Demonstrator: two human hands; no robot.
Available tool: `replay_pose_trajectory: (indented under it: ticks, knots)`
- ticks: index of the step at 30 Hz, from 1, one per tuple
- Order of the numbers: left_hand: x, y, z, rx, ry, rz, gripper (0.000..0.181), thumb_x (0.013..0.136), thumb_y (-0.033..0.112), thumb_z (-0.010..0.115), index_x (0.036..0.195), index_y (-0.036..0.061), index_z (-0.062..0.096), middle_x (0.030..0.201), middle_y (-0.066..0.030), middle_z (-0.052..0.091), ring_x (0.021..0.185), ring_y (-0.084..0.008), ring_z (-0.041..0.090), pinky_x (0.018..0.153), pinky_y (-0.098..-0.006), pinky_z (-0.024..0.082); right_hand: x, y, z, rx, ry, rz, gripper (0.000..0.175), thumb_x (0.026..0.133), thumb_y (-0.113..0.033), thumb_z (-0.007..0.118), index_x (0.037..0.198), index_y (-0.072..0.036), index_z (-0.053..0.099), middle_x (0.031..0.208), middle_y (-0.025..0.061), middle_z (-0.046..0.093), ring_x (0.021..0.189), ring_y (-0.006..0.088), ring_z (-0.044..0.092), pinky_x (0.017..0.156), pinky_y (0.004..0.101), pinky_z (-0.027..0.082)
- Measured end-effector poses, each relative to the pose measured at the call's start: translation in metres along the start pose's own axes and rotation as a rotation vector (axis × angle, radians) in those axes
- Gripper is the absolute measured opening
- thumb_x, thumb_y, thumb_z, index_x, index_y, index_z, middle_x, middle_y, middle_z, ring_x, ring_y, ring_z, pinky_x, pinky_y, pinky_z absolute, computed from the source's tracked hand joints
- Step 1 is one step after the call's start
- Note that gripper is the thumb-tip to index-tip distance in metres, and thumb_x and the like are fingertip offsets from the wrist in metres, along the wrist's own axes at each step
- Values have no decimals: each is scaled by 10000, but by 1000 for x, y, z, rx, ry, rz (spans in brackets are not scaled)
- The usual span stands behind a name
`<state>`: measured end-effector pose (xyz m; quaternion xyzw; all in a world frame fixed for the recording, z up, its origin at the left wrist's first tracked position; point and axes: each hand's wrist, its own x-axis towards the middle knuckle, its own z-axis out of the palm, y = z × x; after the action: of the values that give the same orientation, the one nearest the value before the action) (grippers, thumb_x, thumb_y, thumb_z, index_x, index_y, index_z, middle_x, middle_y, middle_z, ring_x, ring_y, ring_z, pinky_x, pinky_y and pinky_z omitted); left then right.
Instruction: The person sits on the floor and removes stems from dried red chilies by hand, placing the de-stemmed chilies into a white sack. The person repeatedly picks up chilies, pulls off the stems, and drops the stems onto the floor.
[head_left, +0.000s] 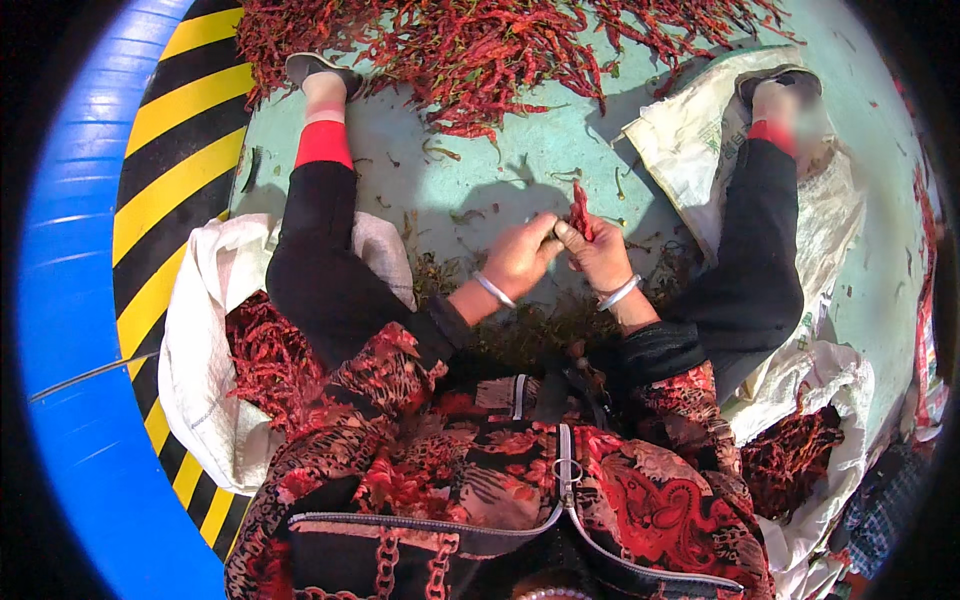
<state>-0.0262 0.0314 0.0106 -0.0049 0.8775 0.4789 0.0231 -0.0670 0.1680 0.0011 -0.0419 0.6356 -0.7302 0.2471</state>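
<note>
My right hand (604, 259) is closed around a dried red chilli pepper (580, 206), which points up and away from me out of the fist. Close against it, my left hand (517, 255) has thumb and forefinger pinched together at the right thumb. Whether something small sits in that pinch is too fine to make out. Both hands are above the floor between my spread legs. Loose chilli stems (466, 216) are scattered on the pale green floor (420, 187) beyond them. Below the wrists lies a dark heap of stems and scraps (540, 334), partly hidden by my sleeves.
A large pile of dried red chillies (495, 60) spreads ahead. A white woven sack (191, 360) holding chillies (274, 367) stands at left; another sack (851, 375) with darker chillies (795, 457) is at right. A flattened sack (675, 157) lies under my right leg. A yellow-black striped border (180, 157) edges the left.
</note>
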Motion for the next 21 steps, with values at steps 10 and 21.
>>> replay_pose_trajectory:
  ticks: [10,21]
  knots:
    - [-21,30,-23,-185,-232,17,83,792,79,548,827,7,570,725,-72,581,677,-87,515,619,-263,432,-16,7,11,-116,105,-251,127,825,-141,561,830,-13,561,615,-5,467,565,75,423,515,233,380]
    - [95,-47,-64,347,140,62,471,760,301,554,1182,138,421,876,-217,577,818,-384,542,689,-437,438,-3,-7,-7,-12,30,75,106,866,-99,454,910,-17,507,616,12,532,490,74,492,424,198,372]
